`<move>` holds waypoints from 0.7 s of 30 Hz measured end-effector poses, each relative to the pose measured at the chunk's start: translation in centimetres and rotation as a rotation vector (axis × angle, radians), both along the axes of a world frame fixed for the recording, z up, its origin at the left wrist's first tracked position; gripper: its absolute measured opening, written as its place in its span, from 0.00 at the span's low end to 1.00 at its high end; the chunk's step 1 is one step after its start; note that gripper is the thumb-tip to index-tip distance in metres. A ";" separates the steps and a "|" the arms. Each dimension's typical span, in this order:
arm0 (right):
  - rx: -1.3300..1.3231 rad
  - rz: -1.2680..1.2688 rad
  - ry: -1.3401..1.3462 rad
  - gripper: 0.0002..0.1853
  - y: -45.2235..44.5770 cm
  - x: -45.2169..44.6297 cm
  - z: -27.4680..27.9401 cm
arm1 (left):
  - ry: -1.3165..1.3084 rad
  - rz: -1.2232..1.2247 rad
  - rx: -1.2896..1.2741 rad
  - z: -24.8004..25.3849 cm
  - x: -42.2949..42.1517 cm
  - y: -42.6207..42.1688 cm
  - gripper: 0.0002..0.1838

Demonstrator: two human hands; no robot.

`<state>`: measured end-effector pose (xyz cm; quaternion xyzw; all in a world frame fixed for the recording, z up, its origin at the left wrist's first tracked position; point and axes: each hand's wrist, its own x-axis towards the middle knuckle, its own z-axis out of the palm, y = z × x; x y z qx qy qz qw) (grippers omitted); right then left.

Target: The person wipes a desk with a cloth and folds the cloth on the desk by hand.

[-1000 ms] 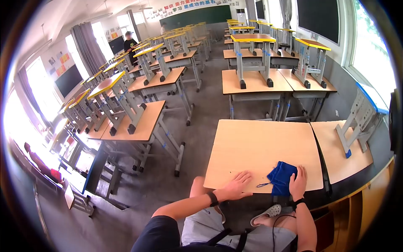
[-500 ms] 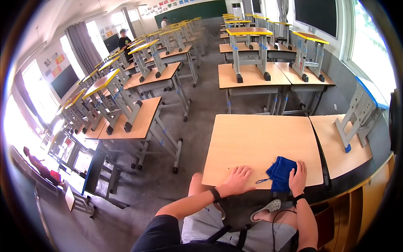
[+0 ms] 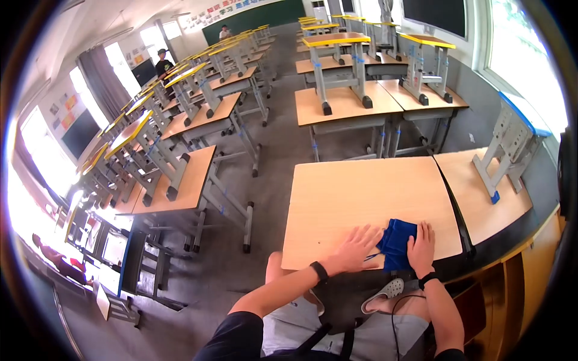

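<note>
On the light wooden desk [image 3: 337,192] lies a folded dark blue cloth [image 3: 397,243], near the front edge, with a thin blue cord sticking out at its left. My left hand [image 3: 356,248] rests flat on the desk, fingers spread, its fingertips close to the cloth's left edge. Whether they touch it I cannot tell. Along the cloth's right side lies my right hand [image 3: 421,248], fingers stretched out and the thumb side against the fabric. Neither hand grips anything.
A blue-edged stool [image 3: 512,144] stands on the adjoining desk [image 3: 481,180] to the right. Ahead, yellow-edged stools [image 3: 337,41] sit on rows of desks. A grey-floored aisle [image 3: 274,132] runs on my left. Two people [image 3: 162,65] are farther back. A wooden cabinet [image 3: 512,295] is at lower right.
My left hand has slid right, towards the cloth, and its fingers have spread. The right hand stays by the cloth's right side. The cloth looks slightly flatter and squarer, and the view has shifted.
</note>
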<state>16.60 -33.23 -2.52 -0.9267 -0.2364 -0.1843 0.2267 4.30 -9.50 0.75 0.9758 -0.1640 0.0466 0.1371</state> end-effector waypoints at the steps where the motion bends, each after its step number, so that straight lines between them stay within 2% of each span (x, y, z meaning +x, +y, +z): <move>1: -0.061 0.009 0.013 0.27 0.5 -0.5 -0.5 | -0.095 -0.028 -0.006 -0.1 0.8 -0.6 0.51; 5: -0.158 0.128 0.093 0.33 4.2 -3.5 0.1 | -0.027 -0.059 -0.058 -1.5 1.7 -1.2 0.53; 10: -0.138 0.278 0.114 0.35 12.5 -7.0 0.9 | 0.079 0.113 0.010 0.3 -4.5 4.5 0.58; 12: -0.058 0.374 0.245 0.36 14.8 -9.5 2.4 | 0.095 0.134 -0.016 0.6 -8.2 6.6 0.60; 14: -0.038 0.420 0.273 0.38 17.7 -11.5 2.8 | 0.161 0.204 0.067 1.2 -10.8 8.5 0.62; 17: -0.014 0.389 0.173 0.36 20.1 -14.4 2.1 | 0.284 0.273 0.216 2.0 -13.4 9.5 0.65; 21: -0.060 0.376 0.168 0.35 20.4 -15.2 2.2 | 0.301 0.304 0.202 2.2 -13.7 9.1 0.68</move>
